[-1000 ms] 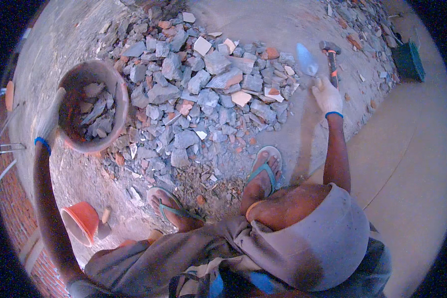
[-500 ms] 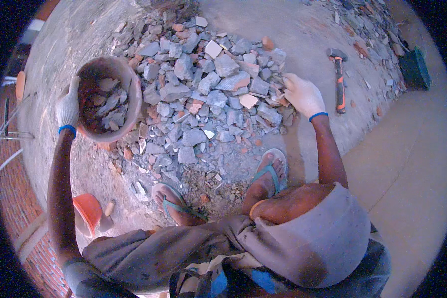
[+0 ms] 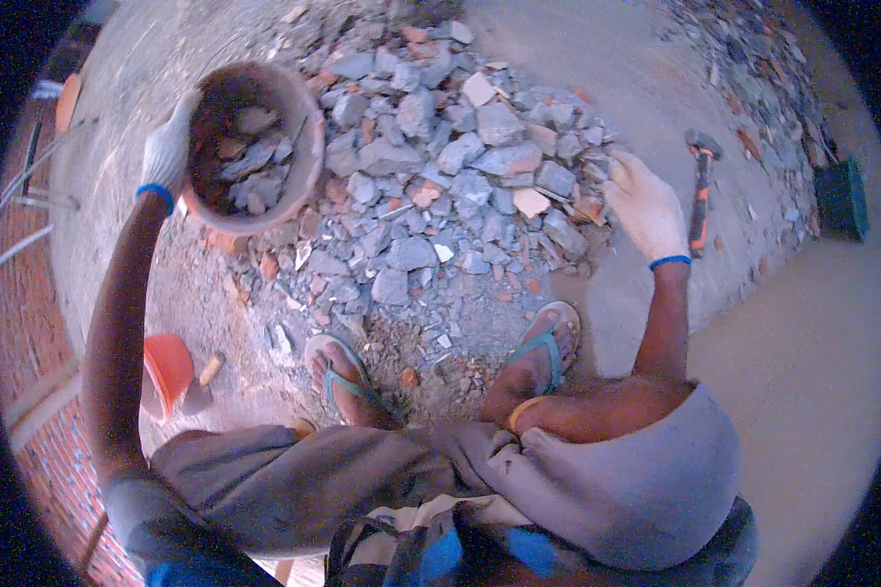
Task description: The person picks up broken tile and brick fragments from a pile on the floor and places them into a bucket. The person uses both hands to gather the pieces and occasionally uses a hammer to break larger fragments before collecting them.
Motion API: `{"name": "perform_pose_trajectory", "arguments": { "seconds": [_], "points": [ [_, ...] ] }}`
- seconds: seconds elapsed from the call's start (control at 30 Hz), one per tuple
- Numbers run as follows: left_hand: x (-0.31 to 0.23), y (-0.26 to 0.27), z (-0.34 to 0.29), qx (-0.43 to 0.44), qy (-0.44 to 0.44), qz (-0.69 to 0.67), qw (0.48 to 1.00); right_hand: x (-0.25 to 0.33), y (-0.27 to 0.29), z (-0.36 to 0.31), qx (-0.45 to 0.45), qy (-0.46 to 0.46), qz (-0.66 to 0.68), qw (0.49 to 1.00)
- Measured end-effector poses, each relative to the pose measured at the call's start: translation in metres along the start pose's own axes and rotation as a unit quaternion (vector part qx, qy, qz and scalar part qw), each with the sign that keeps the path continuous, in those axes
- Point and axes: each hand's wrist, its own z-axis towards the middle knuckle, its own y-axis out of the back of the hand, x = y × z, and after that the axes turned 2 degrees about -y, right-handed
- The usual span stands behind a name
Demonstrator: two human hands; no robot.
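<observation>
My left hand (image 3: 169, 149), in a white knit glove with a blue cuff, is closed on the left rim of a round bucket (image 3: 305, 191). The bucket leans with its mouth toward me, and several grey chunks (image 3: 256, 191) lie inside. Beside it spreads a heap of broken concrete (image 3: 411, 252) mixed with reddish brick bits and pale tile pieces. At the heap's right edge is my right hand (image 3: 648, 210), gloved the same way. Its fingers are bent in against the stones; what they hold, if anything, is hidden.
A hammer (image 3: 700, 201) with a black and orange handle lies right of my right hand. Farther right are more rubble (image 3: 768, 93) and a dark green container (image 3: 841, 201). An orange-red container (image 3: 169, 367) sits near my left forearm. My sandalled feet (image 3: 543, 357) stand at the heap's near edge.
The view has turned a little, so the bucket appears higher and the hammer lower. Both hands keep much the same places at the bucket and the heap.
</observation>
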Motion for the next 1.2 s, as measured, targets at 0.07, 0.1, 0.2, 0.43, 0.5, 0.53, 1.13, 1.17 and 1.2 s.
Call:
{"name": "perform_pose_trajectory", "arguments": {
  "seconds": [0.07,0.1,0.2,0.43,0.5,0.53,1.13,1.17,1.2],
  "points": [
    [0.004,-0.001,0.002,0.012,-0.043,0.010,0.999,0.013,0.010,0.001,-0.018,0.012,-0.007,1.000],
    [0.005,-0.002,0.003,0.011,0.003,-0.017,1.000,0.023,0.015,0.003,-0.027,0.026,-0.010,0.999],
    [-0.001,-0.005,0.002,-0.012,-0.031,0.073,0.997,0.065,0.027,0.005,-0.039,0.106,0.002,0.994],
    [-0.036,-0.012,-0.008,0.006,0.027,-0.074,0.997,0.211,0.007,0.006,-0.061,0.339,0.000,0.939],
    [-0.034,-0.010,-0.007,0.006,0.030,-0.071,0.997,0.228,0.003,0.005,-0.056,0.344,0.027,0.937],
    [-0.030,-0.009,-0.005,0.009,0.025,-0.075,0.997,0.229,0.001,0.006,-0.050,0.340,0.026,0.939],
    [-0.004,-0.004,0.015,-0.002,0.016,-0.032,0.999,-0.136,-0.009,0.067,-0.123,-0.100,-0.055,0.986],
    [-0.004,-0.004,0.015,0.003,0.048,-0.035,0.998,-0.140,-0.011,0.070,-0.123,-0.098,-0.052,0.986],
    [-0.004,-0.004,0.016,0.008,0.083,-0.039,0.996,-0.142,-0.014,0.072,-0.114,-0.102,-0.054,0.987]
  ]
}}
